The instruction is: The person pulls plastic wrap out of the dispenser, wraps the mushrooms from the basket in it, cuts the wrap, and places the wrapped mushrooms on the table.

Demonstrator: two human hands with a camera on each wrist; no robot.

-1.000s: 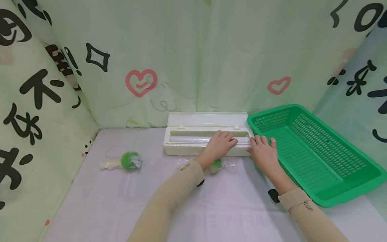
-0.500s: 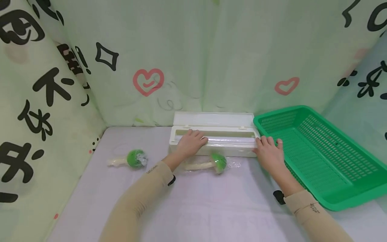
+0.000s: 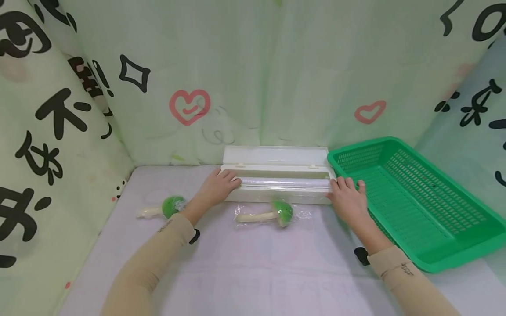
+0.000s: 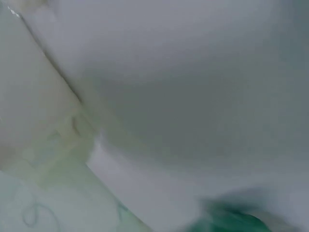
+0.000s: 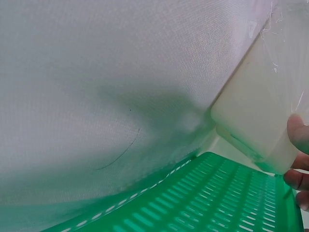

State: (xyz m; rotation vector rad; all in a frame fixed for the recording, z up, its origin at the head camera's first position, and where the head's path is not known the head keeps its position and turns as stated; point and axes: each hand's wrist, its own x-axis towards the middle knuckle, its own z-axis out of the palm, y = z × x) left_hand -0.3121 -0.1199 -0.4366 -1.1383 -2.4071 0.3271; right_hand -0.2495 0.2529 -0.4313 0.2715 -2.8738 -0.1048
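A white cling film dispenser [image 3: 276,196] stands at the back of the table with its lid [image 3: 275,155] raised. Inside lies a roll of clear film [image 3: 284,181]. My left hand [image 3: 216,188] rests on the dispenser's upper left end, fingers extended over the edge. My right hand [image 3: 349,199] holds the opposite end; its thumb [image 5: 298,131] lies on the front while other fingers bend around the end. In front lies a green-capped toy mushroom [image 3: 283,212], covered in clear film. A second green-capped mushroom [image 3: 171,206] lies to the left, partly hidden by my left forearm.
A green plastic basket [image 3: 419,210] stands right of the dispenser, close to my right hand. A printed pale green curtain [image 3: 300,87] closes off the back and sides. White cloth [image 3: 276,272] covers the table. Motion blurs the left wrist view.
My left hand has slid leftward along the dispenser's top, from near the right end to the left end. The mushroom in front is now uncovered to view. My right hand has stayed put.
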